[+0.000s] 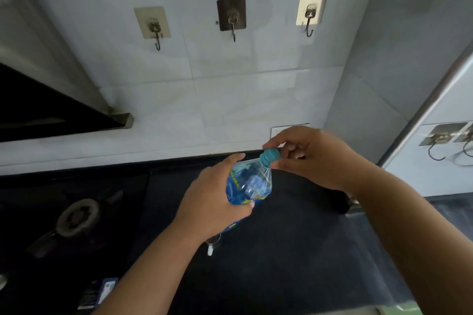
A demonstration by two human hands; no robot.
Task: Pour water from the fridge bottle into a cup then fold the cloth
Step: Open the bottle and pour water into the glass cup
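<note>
Arms reach out from the bottom of the view, over a dark worktop [294, 250]. The left hand [210, 202] is wrapped round the middle of a clear plastic bottle with a blue label [249, 184]. Its grip is closed round the bottle, with fingers on the far side and the thumb on the near side. The bottle is held up in the air above the worktop, tipped so its top points up and to the right. Just past it, the right hand [314, 158] pinches the small round teal cap [270, 155] with thumb and fingertips. That grip is narrow and tight on the cap.

The bottle looks thin and soft, so a hard squeeze would likely crush it and push water out once the cap is off. It seems to hold water, so it may be a bit heavy. If it came from the fridge, it may be cold and wet, and so slippery. The middle, on the label, looks like the best place to hold it. The cap is small, so fingertips suit it.

No cup or cloth can be clearly seen. Further left is a round metal stove burner [76, 217]. On the white tiled wall [230, 100] behind hang three stick-on metal hooks [231, 18].
</note>
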